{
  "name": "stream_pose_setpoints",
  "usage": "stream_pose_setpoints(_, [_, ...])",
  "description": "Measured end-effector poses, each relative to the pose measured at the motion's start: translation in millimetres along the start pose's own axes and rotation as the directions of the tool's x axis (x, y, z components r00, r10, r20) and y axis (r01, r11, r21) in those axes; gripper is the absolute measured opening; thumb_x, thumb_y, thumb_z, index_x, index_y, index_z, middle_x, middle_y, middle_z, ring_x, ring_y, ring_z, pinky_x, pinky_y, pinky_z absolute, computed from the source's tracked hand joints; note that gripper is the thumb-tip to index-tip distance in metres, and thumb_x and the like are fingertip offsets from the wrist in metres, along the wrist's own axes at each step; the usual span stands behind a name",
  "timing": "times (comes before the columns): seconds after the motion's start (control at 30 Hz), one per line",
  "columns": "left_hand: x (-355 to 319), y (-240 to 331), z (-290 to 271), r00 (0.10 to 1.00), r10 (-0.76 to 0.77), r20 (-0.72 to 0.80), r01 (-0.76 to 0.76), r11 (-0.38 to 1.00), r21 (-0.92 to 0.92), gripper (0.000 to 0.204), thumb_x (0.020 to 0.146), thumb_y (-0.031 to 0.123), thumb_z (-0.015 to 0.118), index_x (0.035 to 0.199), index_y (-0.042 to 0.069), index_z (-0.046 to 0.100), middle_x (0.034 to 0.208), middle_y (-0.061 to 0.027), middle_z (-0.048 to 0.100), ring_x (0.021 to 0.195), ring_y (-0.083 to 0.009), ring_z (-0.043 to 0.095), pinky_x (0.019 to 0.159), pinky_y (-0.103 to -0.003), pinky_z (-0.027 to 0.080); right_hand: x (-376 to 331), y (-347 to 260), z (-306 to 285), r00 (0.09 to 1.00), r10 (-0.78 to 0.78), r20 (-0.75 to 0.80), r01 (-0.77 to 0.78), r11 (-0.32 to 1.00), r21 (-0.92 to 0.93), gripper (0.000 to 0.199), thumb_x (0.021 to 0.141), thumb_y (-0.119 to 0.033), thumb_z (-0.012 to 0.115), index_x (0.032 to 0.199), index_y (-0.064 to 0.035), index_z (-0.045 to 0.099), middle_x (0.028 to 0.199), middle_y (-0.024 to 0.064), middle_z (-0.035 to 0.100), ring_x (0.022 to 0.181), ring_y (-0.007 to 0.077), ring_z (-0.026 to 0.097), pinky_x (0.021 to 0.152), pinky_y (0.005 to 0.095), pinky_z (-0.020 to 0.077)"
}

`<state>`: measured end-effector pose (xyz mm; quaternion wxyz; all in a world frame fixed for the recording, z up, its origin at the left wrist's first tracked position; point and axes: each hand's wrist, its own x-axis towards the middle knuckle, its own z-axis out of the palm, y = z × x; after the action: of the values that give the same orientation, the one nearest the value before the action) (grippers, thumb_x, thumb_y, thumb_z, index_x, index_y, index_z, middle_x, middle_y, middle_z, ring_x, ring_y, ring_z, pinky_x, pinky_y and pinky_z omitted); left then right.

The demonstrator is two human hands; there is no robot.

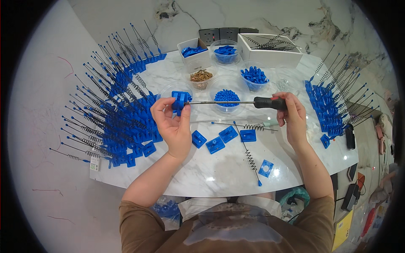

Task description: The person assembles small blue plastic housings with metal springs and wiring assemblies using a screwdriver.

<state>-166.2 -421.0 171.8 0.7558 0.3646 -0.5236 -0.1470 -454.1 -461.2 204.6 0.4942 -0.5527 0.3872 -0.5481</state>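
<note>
Between the thumb and fingers of my left hand (174,131) is a blue plastic base (179,99), raised above the table. My right hand (294,120) grips the black handle of a screwdriver (266,103). Its shaft lies level, pointing left, and the tip meets the right side of the blue base; whether a screw sits there is too small to tell. Below my hands lie several loose blue bases (215,145). Two black spring rods, one above (254,127) and a lower one (251,160), rest among them.
Bowls of brass screws (201,76), blue caps (254,76), blue beads (227,97) and blue pieces (225,52) stand behind my hands. A white box (270,57) holds black rods. Assembled spring pieces crowd the left (126,114) and right (322,103) of the marble-patterned table (190,177).
</note>
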Motion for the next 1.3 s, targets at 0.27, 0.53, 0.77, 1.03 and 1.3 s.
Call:
stream_pose_setpoints(0.27, [4,22,10,0.991,-0.113,0.064,0.11,0.993,0.05,0.041,0.083,-0.01,0.064,0.121,0.0,0.053,0.131,-0.0099,0.044,0.117,-0.0176,0.051,0.092,-0.026,0.049,-4,-6,8,0.939,-0.333,-0.085,0.333,0.943,-0.005,0.027,0.093,-0.027,0.059,0.105,-0.0015,0.06,0.074,0.0004,0.06,0.053,0.0036,0.045,0.049,0.0174,0.0354])
stream_pose_setpoints(0.53, [0,22,8,0.982,-0.115,0.147,0.111,0.993,0.035,0.04,0.08,-0.011,0.066,0.119,-0.002,0.058,0.134,-0.0133,0.048,0.118,-0.0182,0.051,0.093,-0.027,0.049,-2,-4,-12,0.976,-0.21,-0.061,0.211,0.977,0.008,0.023,0.092,-0.026,0.063,0.098,-0.0035,0.059,0.069,-0.0026,0.055,0.051,0.0015,0.04,0.045,0.0188,0.0276])
stream_pose_setpoints(0.77, [0,27,8,0.946,-0.09,0.312,0.078,0.996,0.05,0.046,0.078,-0.011,0.065,0.123,-0.004,0.055,0.135,-0.0159,0.047,0.116,-0.0194,0.053,0.094,-0.031,0.05,5,-2,-12,0.962,-0.186,-0.2,0.196,0.98,0.027,0.023,0.094,-0.027,0.06,0.096,-0.0041,0.058,0.067,-0.0033,0.051,0.051,0.002,0.039,0.044,0.0186,0.0271])
stream_pose_setpoints(1.03, [0,30,8,0.894,-0.003,0.449,-0.016,0.999,0.039,0.058,0.08,0.0,0.068,0.134,-0.007,0.045,0.137,-0.0197,0.043,0.116,-0.0222,0.054,0.095,-0.034,0.049,11,-7,-10,0.921,-0.193,-0.339,0.22,0.975,0.043,0.026,0.095,-0.031,0.057,0.098,-0.005,0.056,0.068,-0.0023,0.048,0.051,0.0031,0.037,0.045,0.0194,0.0272])
stream_pose_setpoints(1.3, [1,23,-1,0.876,0.194,0.441,-0.249,0.966,0.069,0.039,0.072,0.016,0.08,0.105,-0.002,0.069,0.113,-0.0152,0.065,0.098,-0.0201,0.063,0.075,-0.025,0.051,10,-6,-11,0.925,-0.204,-0.32,0.238,0.969,0.071,0.023,0.095,-0.028,0.057,0.102,-0.0065,0.055,0.072,-0.0025,0.047,0.052,0.0034,0.036,0.047,0.0197,0.0273])
